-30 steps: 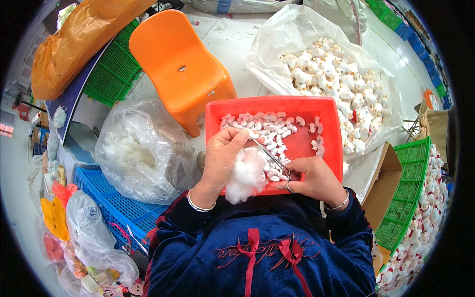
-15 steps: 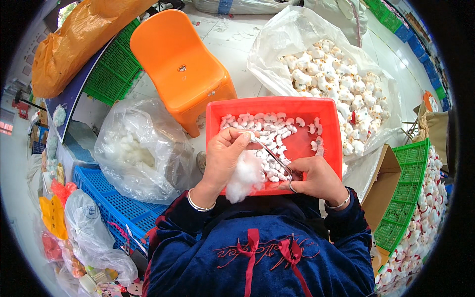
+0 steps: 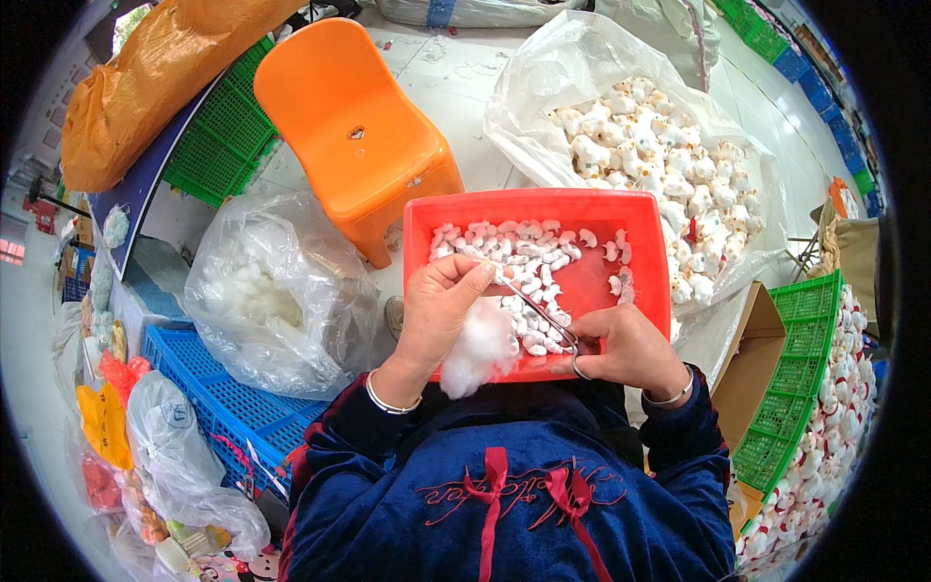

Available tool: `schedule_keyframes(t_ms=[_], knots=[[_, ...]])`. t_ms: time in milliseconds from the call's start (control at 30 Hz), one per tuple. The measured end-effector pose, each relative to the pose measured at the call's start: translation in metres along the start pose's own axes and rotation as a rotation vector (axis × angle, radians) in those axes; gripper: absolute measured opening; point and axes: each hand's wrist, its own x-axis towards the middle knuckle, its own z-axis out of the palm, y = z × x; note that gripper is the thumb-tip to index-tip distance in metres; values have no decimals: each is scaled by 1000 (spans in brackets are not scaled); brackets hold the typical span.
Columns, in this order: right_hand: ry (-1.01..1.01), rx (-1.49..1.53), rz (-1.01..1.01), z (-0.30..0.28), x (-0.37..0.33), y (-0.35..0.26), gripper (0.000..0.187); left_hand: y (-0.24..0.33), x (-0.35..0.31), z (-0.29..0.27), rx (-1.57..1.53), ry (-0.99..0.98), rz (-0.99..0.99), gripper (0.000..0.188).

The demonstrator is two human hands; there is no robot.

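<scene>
My left hand [image 3: 436, 308] pinches a small white plush piece [image 3: 497, 273] between thumb and fingertips. Against its palm side hangs a fluffy tuft of white stuffing [image 3: 479, 349]. In my right hand [image 3: 624, 346] are long metal forceps [image 3: 543, 312] with ring handles. Their tips reach the white piece, and whether they are inside it is too small to tell. Both hands are over the near part of a red plastic tray [image 3: 621, 202], which holds many small curved white plush pieces [image 3: 529, 254].
An orange stool [image 3: 359, 126] stands beyond the tray at left, near a clear bag [image 3: 281, 291] of stuffing. A large bag of white plush toys [image 3: 630, 145] lies at far right. Blue crates [image 3: 233, 407] stand at left, a cardboard box [image 3: 749, 359] and green crate [image 3: 800, 378] at right.
The forceps and my right hand have shifted very slightly to the right. My left hand keeps its pinch, and the stuffing tuft hangs almost as before.
</scene>
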Motion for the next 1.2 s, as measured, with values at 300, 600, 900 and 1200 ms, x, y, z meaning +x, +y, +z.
schedule_keyframes(t_ms=[300,600,900,1200], knots=[[-12,-112,-22,-8,-4,1,21,-1,-3,1,135,-10,25,15],[105,138,-151,19,5,18,27,0,-5,6,32,7,14,14],[3,135,-97,3,5,16,36,-1,-2,-5,222,-41,33,15],[-36,68,-108,-3,6,28,48,3,0,-15,88,-142,-112,14]])
